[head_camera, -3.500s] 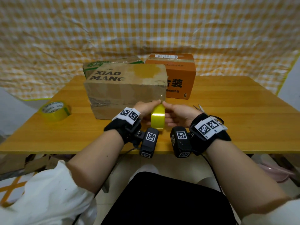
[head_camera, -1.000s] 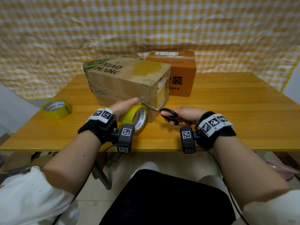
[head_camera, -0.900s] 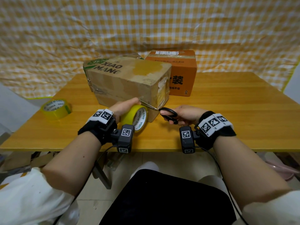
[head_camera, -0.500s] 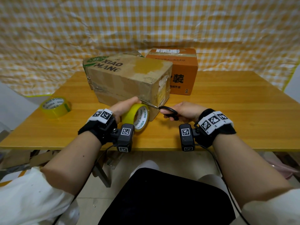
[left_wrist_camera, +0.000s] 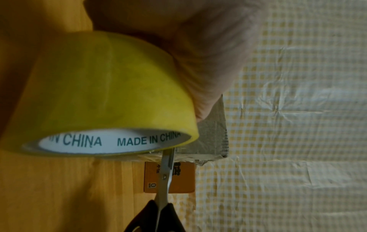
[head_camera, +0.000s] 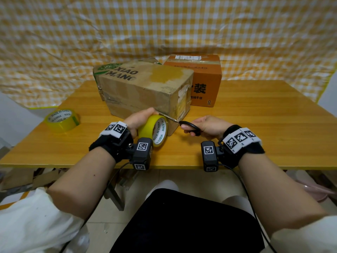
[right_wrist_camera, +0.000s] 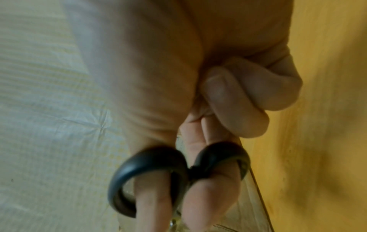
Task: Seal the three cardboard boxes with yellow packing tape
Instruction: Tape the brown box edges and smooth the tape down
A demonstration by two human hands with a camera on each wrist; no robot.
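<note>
- Left hand grips the tape roll near the desk's front edge, against the brown box.
- Right hand clamps scissors, cutting; two boxes likely remain.

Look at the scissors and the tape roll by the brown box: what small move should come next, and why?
Probably close the scissors to cut the tape. The right hand holds them with the blades reaching between the roll, held in the left hand, and the brown box, where tape seems stretched.
</note>
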